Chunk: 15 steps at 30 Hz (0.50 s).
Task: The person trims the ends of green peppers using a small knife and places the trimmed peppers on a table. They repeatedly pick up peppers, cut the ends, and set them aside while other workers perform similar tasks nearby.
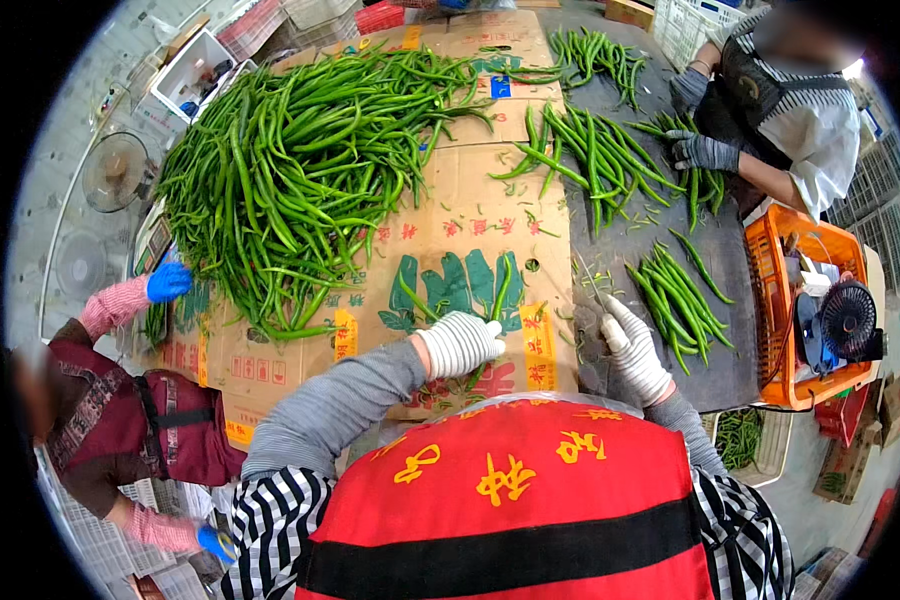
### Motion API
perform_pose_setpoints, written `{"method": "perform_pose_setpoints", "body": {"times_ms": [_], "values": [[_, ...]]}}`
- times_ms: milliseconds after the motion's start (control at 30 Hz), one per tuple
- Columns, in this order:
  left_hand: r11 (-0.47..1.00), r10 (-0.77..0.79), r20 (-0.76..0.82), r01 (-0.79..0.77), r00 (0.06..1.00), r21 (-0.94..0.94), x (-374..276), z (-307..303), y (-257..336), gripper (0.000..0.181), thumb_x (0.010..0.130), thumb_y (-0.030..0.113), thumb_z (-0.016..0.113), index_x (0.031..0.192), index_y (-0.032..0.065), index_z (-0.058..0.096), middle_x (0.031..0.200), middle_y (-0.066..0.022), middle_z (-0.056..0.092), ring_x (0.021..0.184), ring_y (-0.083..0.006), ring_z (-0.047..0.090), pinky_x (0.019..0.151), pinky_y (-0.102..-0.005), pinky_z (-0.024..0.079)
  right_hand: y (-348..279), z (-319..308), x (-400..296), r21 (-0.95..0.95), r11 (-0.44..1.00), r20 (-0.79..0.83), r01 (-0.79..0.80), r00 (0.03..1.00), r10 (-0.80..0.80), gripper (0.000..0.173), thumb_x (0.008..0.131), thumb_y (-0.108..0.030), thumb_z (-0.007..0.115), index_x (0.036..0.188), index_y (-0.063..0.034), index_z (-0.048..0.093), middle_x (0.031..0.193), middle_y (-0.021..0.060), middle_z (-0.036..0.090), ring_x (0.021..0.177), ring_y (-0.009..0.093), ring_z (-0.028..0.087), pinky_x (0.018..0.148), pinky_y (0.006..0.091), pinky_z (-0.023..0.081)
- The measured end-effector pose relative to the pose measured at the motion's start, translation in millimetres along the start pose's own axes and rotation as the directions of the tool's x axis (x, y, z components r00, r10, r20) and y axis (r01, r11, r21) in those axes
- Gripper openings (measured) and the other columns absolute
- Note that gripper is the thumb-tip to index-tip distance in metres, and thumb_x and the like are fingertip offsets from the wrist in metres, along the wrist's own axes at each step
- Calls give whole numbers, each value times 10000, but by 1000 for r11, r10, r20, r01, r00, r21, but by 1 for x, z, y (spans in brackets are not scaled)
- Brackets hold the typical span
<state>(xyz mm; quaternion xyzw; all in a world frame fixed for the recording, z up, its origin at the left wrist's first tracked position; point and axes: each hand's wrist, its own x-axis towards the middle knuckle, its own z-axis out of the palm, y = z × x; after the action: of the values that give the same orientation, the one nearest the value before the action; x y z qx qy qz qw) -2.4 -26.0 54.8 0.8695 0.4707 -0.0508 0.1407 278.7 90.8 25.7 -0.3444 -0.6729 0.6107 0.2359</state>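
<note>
My left hand (461,345), in a white striped knit glove, is closed around a few long green chili peppers (503,288) above the cardboard. Their ends stick out on both sides of the fist. My right hand (636,351), gloved the same way, grips a thin metal tool (589,276) pointing away from me; its exact kind is unclear. Just right of that hand lies a small bunch of green chili peppers (679,300) on the dark mat (709,379). A large heap of green chili peppers (292,165) covers the far left of the printed cardboard (450,217).
At the right edge stands an orange plastic crate (757,300) with a small black fan (847,319). Across the table a co-worker's gray-gloved hand (705,152) touches peppers. A co-worker's blue-gloved hand (169,282) is beside the heap. More sorted peppers (596,161) lie at mid-table.
</note>
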Motion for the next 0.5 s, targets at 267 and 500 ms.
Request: {"method": "perform_pose_setpoints", "body": {"times_ms": [267, 500], "values": [[990, 128, -11, -127, 992, 53, 21, 3, -14, 224, 768, 172, 606, 942, 40, 554, 801, -143, 584, 674, -308, 621, 547, -398, 511, -21, 8, -1, 38, 999, -17, -17, 1000, 18, 488, 926, -234, 475, 1318, 54, 432, 1181, 153, 581, 1062, 197, 544, 929, 291, 414], [683, -390, -375, -8, 841, -730, 10, -55, 9, 456, 758, 87, 584, 1195, -36, 539, 992, -182, 661, 872, -237, 667, 759, -314, 529, -39, 15, -10, 69, 984, 115, 166, 978, -173, 453, 933, -165, 451, 1355, -3, 418, 1165, 116, 587, 985, 149, 562, 881, 284, 437]]}}
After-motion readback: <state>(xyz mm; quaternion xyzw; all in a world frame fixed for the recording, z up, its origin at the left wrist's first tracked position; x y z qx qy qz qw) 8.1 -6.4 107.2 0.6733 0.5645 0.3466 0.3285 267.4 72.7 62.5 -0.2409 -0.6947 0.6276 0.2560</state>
